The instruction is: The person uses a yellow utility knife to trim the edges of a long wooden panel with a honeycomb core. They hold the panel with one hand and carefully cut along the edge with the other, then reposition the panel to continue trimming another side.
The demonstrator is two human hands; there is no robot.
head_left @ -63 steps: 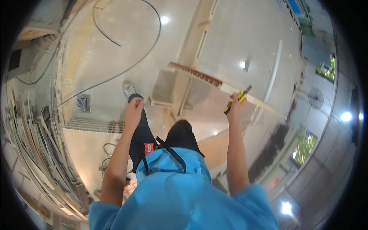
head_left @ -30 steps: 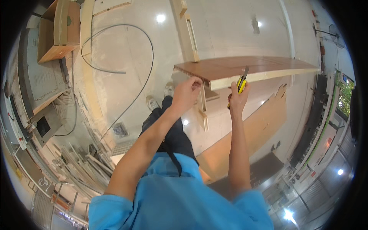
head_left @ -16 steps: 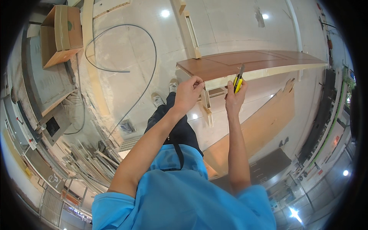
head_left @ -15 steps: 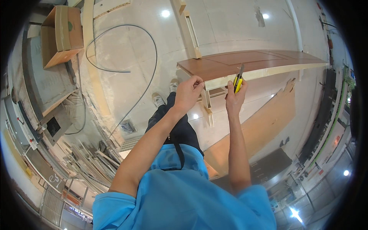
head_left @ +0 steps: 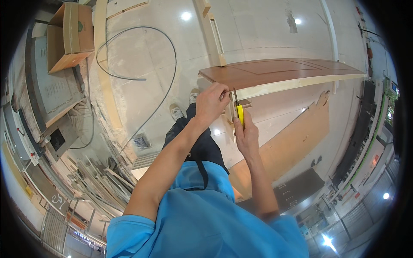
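A reddish-brown panelled door (head_left: 258, 71) lies flat, its pale long edge facing me. My right hand (head_left: 246, 131) is closed round a yellow and black utility knife (head_left: 240, 114). The knife's blade points away from me and reaches the door's near corner. Close to its tip, my left hand (head_left: 211, 102) is pinched at the same corner; what its fingers hold, if anything, is too small to make out. Wooden support pieces (head_left: 231, 112) show under the door by the knife.
A pale wooden trestle (head_left: 215, 38) stands beyond the door. A thin dark hose (head_left: 174, 56) loops over the floor at left. An open cardboard box (head_left: 71, 36) sits at far left, above piled wood strips (head_left: 94, 185). A tan board (head_left: 284, 142) lies on the floor at right.
My right hand has moved left and nearer to me, bringing the knife from over the door's long edge to its near corner. My left hand stays almost in place.
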